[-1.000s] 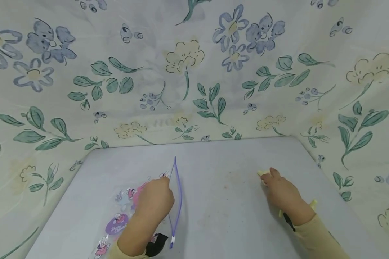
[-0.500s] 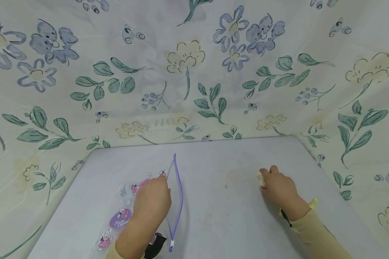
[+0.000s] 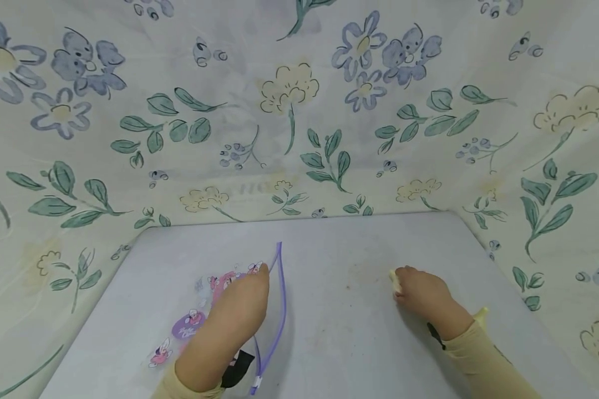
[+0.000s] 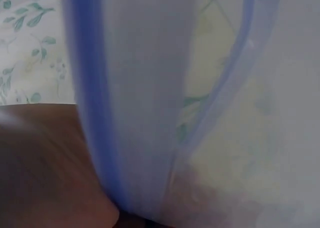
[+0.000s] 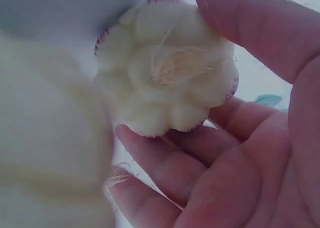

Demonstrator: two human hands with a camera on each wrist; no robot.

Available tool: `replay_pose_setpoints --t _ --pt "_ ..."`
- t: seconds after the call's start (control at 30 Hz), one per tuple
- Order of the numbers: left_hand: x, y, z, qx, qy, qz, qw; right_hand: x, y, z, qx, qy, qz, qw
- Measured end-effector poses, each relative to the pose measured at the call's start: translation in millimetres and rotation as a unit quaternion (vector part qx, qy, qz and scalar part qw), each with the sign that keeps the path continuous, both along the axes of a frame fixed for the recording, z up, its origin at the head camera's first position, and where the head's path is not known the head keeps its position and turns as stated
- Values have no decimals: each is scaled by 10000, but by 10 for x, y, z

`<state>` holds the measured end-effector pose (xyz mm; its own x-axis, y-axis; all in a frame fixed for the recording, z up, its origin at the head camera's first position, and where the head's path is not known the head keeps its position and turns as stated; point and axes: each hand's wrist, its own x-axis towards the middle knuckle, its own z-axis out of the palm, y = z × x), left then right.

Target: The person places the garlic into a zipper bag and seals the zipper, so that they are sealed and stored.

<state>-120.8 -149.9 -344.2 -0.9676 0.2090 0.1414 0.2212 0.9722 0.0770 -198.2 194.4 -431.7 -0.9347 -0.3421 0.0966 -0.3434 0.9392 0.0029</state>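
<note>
My left hand [image 3: 243,303] grips the edge of a clear zip bag [image 3: 188,326] printed with pink cartoon figures and a purple oval. The bag's mouth gapes; its purple zip strips [image 3: 283,299] bow apart to the right of that hand. Close up in the left wrist view, the strips [image 4: 92,68] stand apart beside the hand. On the right, my right hand [image 3: 421,292] holds a small cream-coloured thing [image 3: 395,282] between thumb and fingers. The right wrist view shows this flower-shaped thing [image 5: 175,68] with rounded lobes, purple-fringed edges and a fibrous centre.
Both hands are over a white tabletop [image 3: 329,249] with small brown specks [image 3: 348,287]. A pale yellow piece [image 3: 481,315] shows beside the right wrist. A flower-printed cloth [image 3: 289,138] rises behind the table and at its sides.
The zip bag's mouth has shifted a little to the right with the left hand. The right hand has moved slightly left, turning the cream-coloured thing.
</note>
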Motion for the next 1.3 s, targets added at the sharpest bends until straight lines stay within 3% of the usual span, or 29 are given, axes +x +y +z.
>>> replay_pose_setpoints --t 0.1,0.2,0.3,0.4,0.5,0.6,0.73,0.87,0.93,1.03,1.13,1.3 --pt "-37 -19 134 -78 -380 -7 9992 10 -61 42 -302 -328 2 9990" --pt "-64 -63 263 -154 -442 -48 9989 14 -144 101 -492 -494 51 9976" --pt "-88 -104 365 -186 -515 -165 9984 49 -249 208 -692 -523 293 9958" --pt "-103 -117 430 -119 -856 -193 9961 132 -370 347 -1026 -430 696 9913" --pt "-115 -113 444 -87 -1063 -199 9941 227 -525 512 -1313 -214 1124 9847" --pt "-122 -94 418 -13 -966 -208 9951 308 -696 670 -1513 -3 1557 9761" --pt "-125 -59 363 139 -548 -274 9980 390 -877 818 -1645 274 2090 9636" --pt "-135 -33 343 24 -82 -433 9990 451 -1004 903 -1741 603 2654 9464" --pt "-141 -32 355 -9 -104 -453 9989 475 -1073 936 -1798 731 2896 9373" --pt "-139 -40 393 60 -393 -462 9981 500 -1190 987 -1852 763 3175 9268" --pt "-150 -43 421 80 -626 -466 9969 504 -1301 1017 -1763 693 3304 9246" --pt "-193 -48 447 -64 -672 -608 9959 499 -1425 1036 -1648 646 3583 9167"
